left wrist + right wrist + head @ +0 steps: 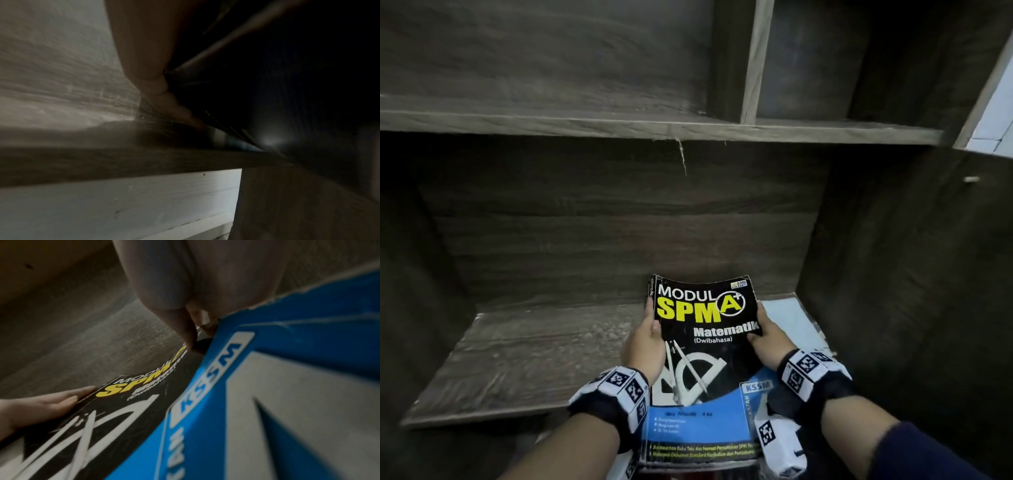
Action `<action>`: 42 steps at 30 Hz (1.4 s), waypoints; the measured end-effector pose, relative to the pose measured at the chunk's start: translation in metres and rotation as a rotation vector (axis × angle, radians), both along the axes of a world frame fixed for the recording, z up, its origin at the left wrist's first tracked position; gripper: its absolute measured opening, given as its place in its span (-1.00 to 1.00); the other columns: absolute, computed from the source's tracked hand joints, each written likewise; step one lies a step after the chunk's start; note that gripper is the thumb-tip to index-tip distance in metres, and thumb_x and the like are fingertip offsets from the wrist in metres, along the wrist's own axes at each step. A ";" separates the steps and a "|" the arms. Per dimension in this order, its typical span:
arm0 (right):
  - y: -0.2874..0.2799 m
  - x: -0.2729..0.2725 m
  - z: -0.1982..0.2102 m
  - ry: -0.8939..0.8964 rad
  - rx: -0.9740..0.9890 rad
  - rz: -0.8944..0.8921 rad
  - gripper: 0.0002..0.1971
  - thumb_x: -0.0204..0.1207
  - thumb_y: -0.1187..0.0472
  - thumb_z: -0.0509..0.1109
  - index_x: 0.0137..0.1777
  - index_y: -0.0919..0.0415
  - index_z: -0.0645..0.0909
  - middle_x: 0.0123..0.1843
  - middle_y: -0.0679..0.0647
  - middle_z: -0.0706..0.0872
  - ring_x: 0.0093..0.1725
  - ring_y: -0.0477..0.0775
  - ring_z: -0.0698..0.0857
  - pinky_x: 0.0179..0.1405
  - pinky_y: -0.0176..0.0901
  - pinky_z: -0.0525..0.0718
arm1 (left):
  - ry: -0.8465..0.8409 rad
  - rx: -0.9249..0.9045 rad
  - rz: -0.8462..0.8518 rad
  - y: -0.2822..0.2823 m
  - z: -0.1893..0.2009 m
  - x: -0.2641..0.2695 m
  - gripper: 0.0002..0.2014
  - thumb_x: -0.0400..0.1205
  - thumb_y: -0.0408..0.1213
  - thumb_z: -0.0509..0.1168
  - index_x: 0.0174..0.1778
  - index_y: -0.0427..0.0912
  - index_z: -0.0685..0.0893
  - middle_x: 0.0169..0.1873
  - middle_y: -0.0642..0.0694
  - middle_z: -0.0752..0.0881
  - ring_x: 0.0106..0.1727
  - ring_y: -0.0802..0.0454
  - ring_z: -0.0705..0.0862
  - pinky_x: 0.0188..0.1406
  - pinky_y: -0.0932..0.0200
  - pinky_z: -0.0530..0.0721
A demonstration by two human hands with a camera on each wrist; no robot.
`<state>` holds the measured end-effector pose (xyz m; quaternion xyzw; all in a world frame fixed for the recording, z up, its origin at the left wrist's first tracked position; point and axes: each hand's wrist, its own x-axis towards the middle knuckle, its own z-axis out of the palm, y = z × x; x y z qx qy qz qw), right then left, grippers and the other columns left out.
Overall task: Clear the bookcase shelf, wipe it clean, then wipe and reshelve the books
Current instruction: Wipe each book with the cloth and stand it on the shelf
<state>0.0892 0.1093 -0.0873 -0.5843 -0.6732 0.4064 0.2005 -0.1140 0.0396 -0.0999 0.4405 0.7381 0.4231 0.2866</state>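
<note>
I hold a black and blue maths workbook (702,356) with both hands, cover up, over the right part of the lower wooden shelf (534,359). My left hand (650,329) grips its left, spine edge with the thumb on the cover. My right hand (763,329) grips the right edge in the same way. The left wrist view shows my left-hand fingers (148,56) against the dark book (267,97) above the shelf's front edge (102,159). In the right wrist view my right thumb (170,308) pinches the cover (226,402), with my left hand (41,407) on the far side.
A pale blue-white flat item (794,318) lies on the shelf's right end, partly under the workbook. The left of the shelf is bare, dusty wood. An upper shelf (619,123) with a vertical divider (753,61) is overhead, and the dark side panel (893,274) stands close on the right.
</note>
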 end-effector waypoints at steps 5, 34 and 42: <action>0.020 -0.001 -0.009 -0.123 -0.015 0.040 -0.27 0.64 0.35 0.21 0.71 0.02 -0.05 0.48 0.10 0.55 0.42 0.14 0.55 0.26 -0.28 0.44 | 0.046 -0.060 0.043 0.006 -0.015 0.004 -0.47 0.81 -0.22 -0.06 0.70 0.11 -0.02 0.52 -0.19 0.47 0.24 -0.01 0.64 0.25 0.09 0.61; 0.049 0.056 -0.039 -0.766 0.112 0.167 -0.30 0.68 -0.18 0.09 0.68 -0.23 -0.24 0.74 0.15 -0.13 0.69 0.34 -0.15 0.64 0.31 -0.13 | 0.086 0.008 -0.223 -0.040 -0.018 -0.026 -0.40 0.74 0.01 0.11 0.69 0.08 0.09 0.66 0.14 0.13 0.67 0.13 0.11 0.65 0.02 0.12; 0.041 0.061 -0.031 -0.477 0.374 -0.090 -0.41 0.60 0.39 0.16 0.62 0.02 0.30 0.55 0.21 0.43 0.44 0.31 0.49 0.39 0.10 0.46 | 0.280 -0.073 -0.222 -0.020 -0.047 -0.006 -0.38 0.78 0.03 -0.14 0.69 -0.06 -0.25 0.68 0.03 -0.23 0.59 0.14 -0.35 0.65 -0.01 -0.35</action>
